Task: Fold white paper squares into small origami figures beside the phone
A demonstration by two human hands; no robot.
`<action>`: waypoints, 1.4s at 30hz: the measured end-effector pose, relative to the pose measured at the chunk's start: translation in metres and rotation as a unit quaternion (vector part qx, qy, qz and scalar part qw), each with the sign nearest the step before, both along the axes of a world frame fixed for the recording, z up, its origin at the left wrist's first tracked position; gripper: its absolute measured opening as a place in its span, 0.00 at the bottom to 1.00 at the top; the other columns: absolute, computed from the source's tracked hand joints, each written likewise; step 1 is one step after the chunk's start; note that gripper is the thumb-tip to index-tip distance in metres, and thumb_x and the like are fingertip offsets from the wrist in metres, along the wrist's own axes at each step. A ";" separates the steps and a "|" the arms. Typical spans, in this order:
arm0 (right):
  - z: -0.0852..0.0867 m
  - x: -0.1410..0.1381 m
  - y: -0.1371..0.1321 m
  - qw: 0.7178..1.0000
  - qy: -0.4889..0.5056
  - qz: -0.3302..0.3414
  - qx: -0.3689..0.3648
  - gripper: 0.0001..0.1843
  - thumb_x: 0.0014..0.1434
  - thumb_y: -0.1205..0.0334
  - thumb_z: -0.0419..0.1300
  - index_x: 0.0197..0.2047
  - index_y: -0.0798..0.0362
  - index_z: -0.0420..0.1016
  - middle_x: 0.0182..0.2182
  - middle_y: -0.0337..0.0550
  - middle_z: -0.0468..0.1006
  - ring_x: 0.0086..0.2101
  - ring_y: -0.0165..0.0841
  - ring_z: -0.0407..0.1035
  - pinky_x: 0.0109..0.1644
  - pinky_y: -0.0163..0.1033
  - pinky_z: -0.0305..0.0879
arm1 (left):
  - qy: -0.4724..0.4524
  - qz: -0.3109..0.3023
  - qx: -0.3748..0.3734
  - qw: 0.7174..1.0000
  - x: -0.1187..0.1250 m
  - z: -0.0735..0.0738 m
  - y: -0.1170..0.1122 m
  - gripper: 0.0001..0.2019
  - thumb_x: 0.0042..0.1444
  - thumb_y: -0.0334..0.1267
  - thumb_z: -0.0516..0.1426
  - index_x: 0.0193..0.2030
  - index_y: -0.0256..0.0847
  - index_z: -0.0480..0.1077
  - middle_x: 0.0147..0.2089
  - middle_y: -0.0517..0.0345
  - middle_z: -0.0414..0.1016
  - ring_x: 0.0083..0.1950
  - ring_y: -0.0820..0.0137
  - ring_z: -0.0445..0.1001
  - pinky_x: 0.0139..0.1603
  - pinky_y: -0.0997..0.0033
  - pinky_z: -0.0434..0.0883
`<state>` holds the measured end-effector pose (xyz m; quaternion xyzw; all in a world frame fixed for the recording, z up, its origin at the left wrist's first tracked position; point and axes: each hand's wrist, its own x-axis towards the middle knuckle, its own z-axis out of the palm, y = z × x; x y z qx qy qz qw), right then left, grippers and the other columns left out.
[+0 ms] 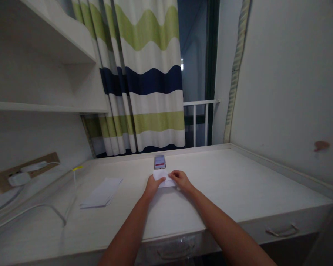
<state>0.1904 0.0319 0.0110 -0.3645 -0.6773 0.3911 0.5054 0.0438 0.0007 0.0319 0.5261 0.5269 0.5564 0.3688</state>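
A small folded piece of white paper [163,178] lies on the pale desk [238,184], a little beyond its middle. My left hand [152,186] presses on the paper's left side with curled fingers. My right hand [181,180] pinches its right edge, fingers bent over it. Just behind the paper a phone [160,161] lies flat with its screen lit.
A stack of white sheets [102,192] lies to the left. White cables [30,212] run from a wall socket panel [22,173] across the left of the desk. Shelves hang on the left wall, a striped curtain [144,81] hangs behind, and a drawer handle [283,231] shows front right.
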 end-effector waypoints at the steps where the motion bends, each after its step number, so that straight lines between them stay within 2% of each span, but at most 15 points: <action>1: 0.000 0.000 0.000 1.000 -0.004 0.004 -0.001 0.14 0.44 0.53 0.56 0.20 0.56 0.66 0.14 0.33 0.60 0.18 0.23 0.52 0.21 0.31 0.46 | -0.001 0.009 0.000 1.000 0.000 0.000 0.000 0.11 0.37 0.28 0.61 0.32 0.33 0.72 0.34 0.51 0.77 0.36 0.64 0.74 0.38 0.69 0.69; 12: 0.002 0.001 -0.003 1.000 -0.001 0.025 0.002 0.13 0.45 0.54 0.56 0.22 0.57 0.67 0.13 0.32 0.59 0.16 0.23 0.52 0.20 0.31 0.47 | -0.050 0.020 0.007 0.999 -0.004 -0.006 0.005 0.12 0.37 0.29 0.62 0.33 0.33 0.72 0.33 0.51 0.77 0.35 0.65 0.74 0.35 0.71 0.70; 21: -0.003 0.001 0.003 0.999 0.017 0.045 -0.005 0.14 0.44 0.53 0.58 0.25 0.57 0.69 0.15 0.33 0.63 0.17 0.24 0.56 0.21 0.31 0.51 | -0.040 0.026 0.019 0.999 -0.007 -0.011 0.011 0.13 0.37 0.31 0.61 0.33 0.32 0.72 0.34 0.50 0.77 0.35 0.65 0.74 0.35 0.70 0.69; 24: -0.005 0.000 0.004 0.999 0.026 0.046 0.001 0.14 0.44 0.53 0.59 0.27 0.57 0.70 0.17 0.35 0.65 0.19 0.24 0.57 0.22 0.31 0.51 | -0.026 0.004 0.012 1.000 -0.006 -0.010 0.009 0.13 0.36 0.31 0.61 0.33 0.32 0.72 0.34 0.50 0.77 0.35 0.65 0.74 0.36 0.70 0.69; 30: -0.001 0.001 0.002 0.999 0.046 0.026 -0.012 0.13 0.41 0.54 0.60 0.25 0.57 0.70 0.18 0.36 0.67 0.21 0.25 0.58 0.24 0.31 0.52 | 0.013 -0.092 0.024 0.995 -0.001 -0.012 0.004 0.17 0.34 0.32 0.62 0.35 0.33 0.71 0.36 0.50 0.76 0.36 0.64 0.74 0.37 0.68 0.69; 33: 0.002 0.002 0.000 0.999 0.042 0.020 -0.020 0.13 0.40 0.55 0.61 0.23 0.57 0.69 0.17 0.35 0.66 0.19 0.24 0.57 0.23 0.31 0.51 | 0.016 -0.088 0.025 0.996 0.000 -0.013 0.004 0.17 0.33 0.33 0.63 0.35 0.33 0.71 0.36 0.50 0.76 0.36 0.64 0.73 0.37 0.68 0.68; 37: 0.006 0.003 -0.002 0.998 0.047 0.019 -0.035 0.12 0.39 0.56 0.61 0.21 0.57 0.67 0.15 0.34 0.64 0.18 0.23 0.55 0.22 0.31 0.49 | -0.007 -0.087 0.032 0.996 0.000 -0.013 0.005 0.15 0.41 0.42 0.58 0.35 0.33 0.71 0.35 0.50 0.76 0.35 0.65 0.73 0.36 0.69 0.68; 42: 0.008 0.002 -0.004 0.997 0.061 0.012 -0.050 0.11 0.37 0.57 0.61 0.19 0.56 0.64 0.14 0.33 0.64 0.18 0.23 0.55 0.21 0.31 0.49 | -0.021 -0.108 0.059 0.992 0.001 -0.011 0.006 0.20 0.43 0.47 0.56 0.39 0.34 0.71 0.37 0.50 0.76 0.36 0.64 0.72 0.34 0.71 0.68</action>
